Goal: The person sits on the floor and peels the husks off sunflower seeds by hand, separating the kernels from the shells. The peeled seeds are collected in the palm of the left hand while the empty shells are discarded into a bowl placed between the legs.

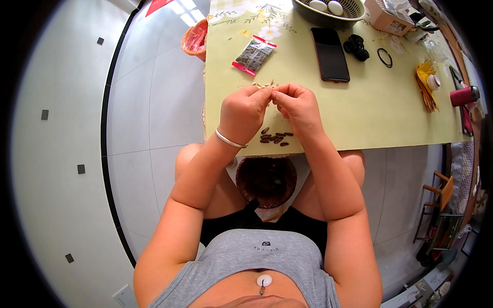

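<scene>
A table with a pale yellow-green, flower-printed cover (390, 123) fills the upper right of the view. A dark brown round bucket (266, 179) stands between the person's knees, just below the table's near edge; an orange bin with a pink liner (196, 40) is beside the left edge. At the far side sit a dark colander (328, 21) with white oval things in it and a pinkish box (389, 18).

Left hand (241, 110) and right hand (300, 109) meet above the table near its front, fingers curled and fingertips pinched together; whatever lies between them is too small to tell. They partly cover the spot behind them.

The black phone (331, 55) lies beyond the right hand, with a yellow bundle (425, 86) well to the right. A clear packet with pink ends (254, 54) lies tilted beyond the left hand. Near the phone are a small black object (356, 47) and a black ring (384, 58).

Dark seeds (276, 136) are scattered between the wrists, close to the near edge; small pale pieces (264, 85) lie just past the fingertips.
</scene>
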